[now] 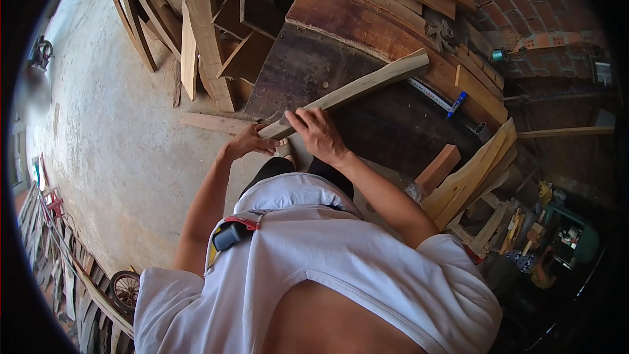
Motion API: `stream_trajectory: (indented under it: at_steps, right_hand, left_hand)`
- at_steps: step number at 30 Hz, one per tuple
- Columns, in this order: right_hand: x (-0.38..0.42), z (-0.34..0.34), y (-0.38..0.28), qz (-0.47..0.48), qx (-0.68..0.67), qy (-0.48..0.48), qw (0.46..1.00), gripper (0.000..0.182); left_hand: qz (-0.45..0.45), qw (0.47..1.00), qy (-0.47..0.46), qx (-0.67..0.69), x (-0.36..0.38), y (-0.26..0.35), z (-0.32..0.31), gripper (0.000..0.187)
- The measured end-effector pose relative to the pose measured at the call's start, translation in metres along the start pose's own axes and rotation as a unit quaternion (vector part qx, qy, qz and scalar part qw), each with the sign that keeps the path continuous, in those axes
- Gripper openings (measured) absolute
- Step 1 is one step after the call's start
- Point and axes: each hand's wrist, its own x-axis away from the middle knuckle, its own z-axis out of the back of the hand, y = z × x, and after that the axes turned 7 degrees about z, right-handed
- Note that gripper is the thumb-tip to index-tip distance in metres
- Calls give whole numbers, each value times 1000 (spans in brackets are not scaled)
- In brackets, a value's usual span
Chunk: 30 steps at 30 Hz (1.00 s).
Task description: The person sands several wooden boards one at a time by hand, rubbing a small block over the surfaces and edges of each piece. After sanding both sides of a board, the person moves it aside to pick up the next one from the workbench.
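Clamping squared timber [368,86] at its lower-left end, left grip [247,141] and right grip [320,134]; it seems stiff, steadier held mid-length.

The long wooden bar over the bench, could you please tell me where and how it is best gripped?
Probably take the bar by its near end, coming from the near side: that end appears to jut past the bench, leaving room around it, and it looks slim enough to wrap.

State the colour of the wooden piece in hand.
The wooden piece is pale tan, shown in the head view.
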Motion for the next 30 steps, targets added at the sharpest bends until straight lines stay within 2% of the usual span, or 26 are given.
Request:
stream_trajectory:
  at_steps: [2,4,5,6,7,8,9,10,12,14,17,19,20,23,24,28,29,30]
  right_hand:
    - [14,21,53,-135,80,63,986,45]
    - [33,57,103,-218,155,135,954,46]
    - [42,77,124,-243,178,128,945,45]
    - [48,96,139,-267,202,119,935,45]
    - [49,111,147,-263,198,121,937,45]
    - [49,122,152,-257,191,120,940,46]
    - [49,125,155,-269,174,112,941,46]
    - [56,117,155,-268,174,109,941,46]
    - [59,88,157,-300,207,182,913,47]
    - [55,55,131,-337,228,213,888,47]
    - [31,16,38,-280,156,169,932,47]
    - [22,-13,-18,-168,59,130,975,51]
    - [22,-23,-31,-107,19,96,989,52]
    - [34,-17,-10,-65,36,92,993,55]
    - [40,-4,11,-109,65,121,984,58]
    - [65,57,100,-289,200,208,913,53]
    - [68,63,114,-339,229,219,886,52]
    - [66,58,108,-345,231,223,882,52]
  left_hand:
    - [-6,999,11,-46,5,7,-8,44]
    - [-66,986,55,-144,5,-1,-10,44]
    - [-79,956,132,-251,11,0,-17,44]
    - [-85,955,125,-254,15,3,-25,44]
    - [-206,883,259,-331,18,2,-34,43]
    - [-316,775,386,-390,21,1,-43,41]
    - [-287,805,380,-353,22,2,-44,42]
    - [-286,807,381,-350,21,-4,-46,42]
    - [-305,780,412,-360,11,-7,-44,50]
    - [-298,795,399,-346,5,-17,-44,56]
    - [-309,764,399,-402,8,-20,-52,60]
    - [-301,773,387,-403,9,-15,-51,60]
    - [-291,778,381,-407,10,-13,-49,60]
    - [-267,800,341,-416,10,-2,-37,55]
    - [-244,812,319,-424,10,1,-33,54]
    - [-244,799,291,-467,8,8,-30,51]
    - [-240,799,291,-468,9,9,-31,51]
    - [-236,799,292,-469,10,11,-31,50]
